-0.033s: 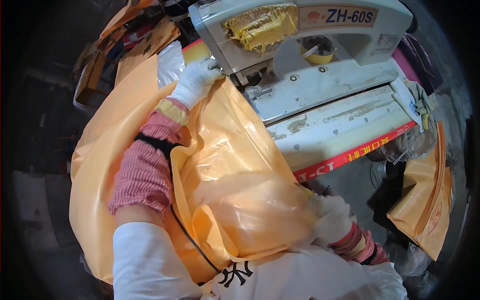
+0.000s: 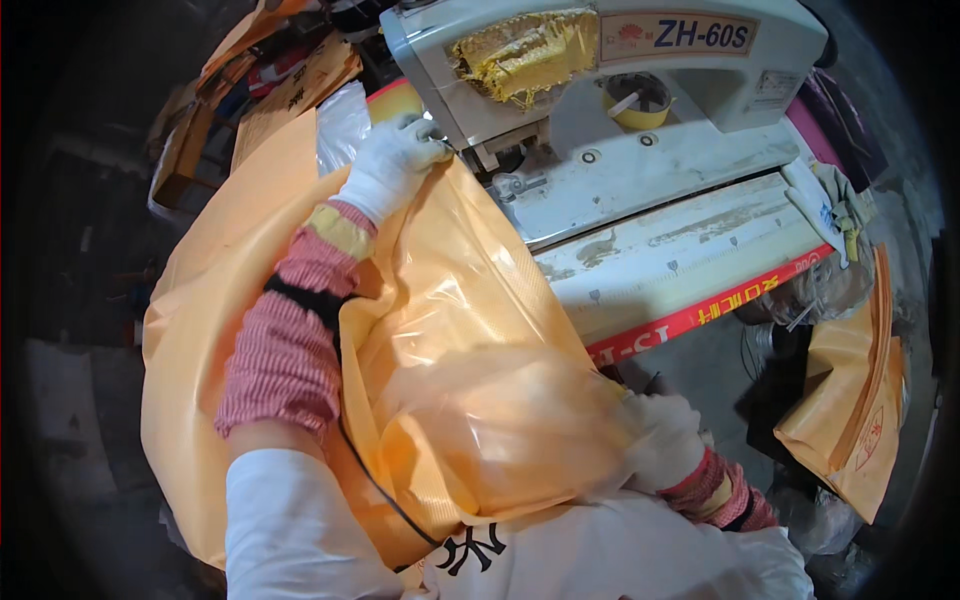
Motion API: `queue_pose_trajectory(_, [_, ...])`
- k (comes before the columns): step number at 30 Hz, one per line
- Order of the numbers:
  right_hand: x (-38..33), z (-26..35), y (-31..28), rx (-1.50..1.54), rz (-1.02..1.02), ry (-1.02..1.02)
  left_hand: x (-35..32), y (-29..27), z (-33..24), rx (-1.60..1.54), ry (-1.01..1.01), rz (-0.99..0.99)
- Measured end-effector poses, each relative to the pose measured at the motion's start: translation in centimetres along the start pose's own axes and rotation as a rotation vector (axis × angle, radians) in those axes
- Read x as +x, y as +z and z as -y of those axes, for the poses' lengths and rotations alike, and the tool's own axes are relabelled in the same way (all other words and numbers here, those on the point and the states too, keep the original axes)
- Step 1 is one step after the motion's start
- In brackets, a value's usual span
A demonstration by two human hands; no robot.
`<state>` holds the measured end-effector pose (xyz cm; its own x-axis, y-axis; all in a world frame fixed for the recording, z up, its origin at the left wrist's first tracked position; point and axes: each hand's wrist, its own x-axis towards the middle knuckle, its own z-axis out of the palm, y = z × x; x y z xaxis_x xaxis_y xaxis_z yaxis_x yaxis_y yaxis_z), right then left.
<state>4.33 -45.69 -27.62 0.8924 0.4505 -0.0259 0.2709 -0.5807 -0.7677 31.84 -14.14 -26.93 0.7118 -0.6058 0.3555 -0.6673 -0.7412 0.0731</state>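
Observation:
A large orange woven plastic sack [image 2: 215,330] with a glossy, see-through inner film [image 2: 520,420] spreads across my lap, its mouth partly open toward me. My left hand [image 2: 395,165], in a white glove, is closed on the upper corner of the sack's edge, right beside the head of a pale grey industrial sewing machine [image 2: 545,200]. Lower right, my white-gloved right hand [image 2: 662,440] is closed on the other end of that edge; its fingertips are partly hidden and a little blurred. Between both hands the edge runs taut along the front of the machine bed.
A roll of yellow tape [image 2: 640,115] sits on the machine. Gloves or cloths [image 2: 825,205] lie at the bed's right end. Folded orange sacks [image 2: 845,400] hang or lie at the right. Brown sheets [image 2: 290,95] are stacked at the far left.

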Motion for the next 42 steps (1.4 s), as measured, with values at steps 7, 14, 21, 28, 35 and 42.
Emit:
queue_pose_trajectory(7, [-0.2, 1.8, -0.3, -0.059, -0.119, 0.037, 0.7, -0.1, -3.4, 0.133, 0.034, 0.238])
queue_pose_trajectory(14, [10.4, -0.5, 2.3, -0.506, -0.362, -0.208, 7.0, -1.9, 1.4, 0.259, -0.225, 0.215])
queue_pose_trajectory(21, [21.8, 4.8, -0.1, -0.668, 0.066, 0.032, 3.0, -7.8, 0.6, 0.550, 0.098, 0.119])
queue_pose_trajectory(28, [22.4, 0.6, -5.6, 0.603, 0.494, 0.199, -3.9, -9.2, -7.5, 0.135, 0.141, 0.115])
queue_pose_trajectory(35, [22.5, 0.0, -6.4, 0.085, 0.432, 0.068, 1.0, -17.6, -22.6, -0.087, 0.140, 0.400])
queue_pose_trajectory(42, [23.4, -1.9, -4.4, -0.296, 0.323, -0.295, -1.1, -13.6, -26.9, 0.270, 0.153, 1.479])
